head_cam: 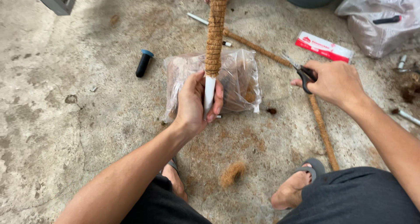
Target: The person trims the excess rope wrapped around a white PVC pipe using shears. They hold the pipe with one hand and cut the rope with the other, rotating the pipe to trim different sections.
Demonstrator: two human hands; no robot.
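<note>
**A:** What have I got in view?

**B:** I see the pole [215, 36] standing nearly upright in the middle, wound with brown coir rope down to a bare white end. My left hand [194, 102] is closed around that white end, fingers wrapped, thumb on the near side.

**A:** And the other hand?

**B:** My right hand [334, 82] is closed on the scissors [299, 69], fingers through the black handles. The blades point left, and I can't tell how far they are parted. They sit over a second wrapped pole [321, 127] lying on the floor [65, 119].

**A:** Around that?

**B:** Behind the upright pole lies a clear bag [238, 82] of brown fibre. A black tube [143, 63] with a blue cap lies to its left, a red and white box [323, 46] beyond the scissors. A tuft of fibre [232, 173] rests between my feet.
</note>
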